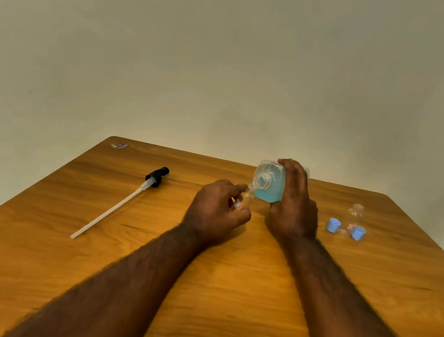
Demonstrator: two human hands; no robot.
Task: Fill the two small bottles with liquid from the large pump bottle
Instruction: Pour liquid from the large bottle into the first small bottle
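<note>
Left grip [217, 214] pinches one small bottle [246, 199], tilted, its mouth at the open neck of the pump bottle [270, 188]; right grip [293, 207] clasps that, tipped above the desk [224, 286]. Tip slowly, necks together, lest liquid spill. At right the second bottle [353, 217] stands, apparently empty.

On the tabletop [224, 286], near the middle, my left hand [216, 211] holds one small bottle [245, 200]. Just to its right, my right hand [294, 204] holds the large bottle [269, 185] tipped over, its mouth right at the small bottle's mouth. The pump [128, 196] lies well off to the left, head toward the far edge, tube running back toward me. To the right stands the other small bottle [353, 217], with one cap [333, 225] just before it on its left and another cap [358, 233] on its right.
</note>
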